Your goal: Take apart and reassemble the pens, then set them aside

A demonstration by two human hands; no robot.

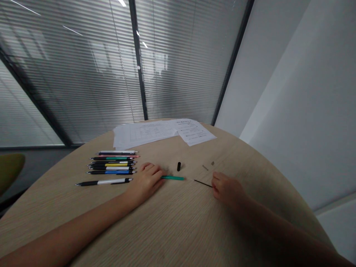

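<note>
My left hand (148, 178) rests on the table, its fingers closed over one end of a green pen barrel (174, 178) that points right. Between the fingertips of my right hand (226, 187) is a thin black pen refill (202, 183), its free end pointing left toward the barrel. Just beyond the barrel is a short black pen grip (178, 166). A small spring (205, 168) and a tiny metal pen tip (212, 163) lie beyond my right hand. Left of my left hand lies a white-and-black pen (107, 182).
Several pens in a stack of rows (114, 163) lie at the left, the nearest one blue and black. Printed paper sheets (150, 131) cover the far part of the round wooden table (172, 230). Behind are blinds with dark frames, and a wall stands on the right.
</note>
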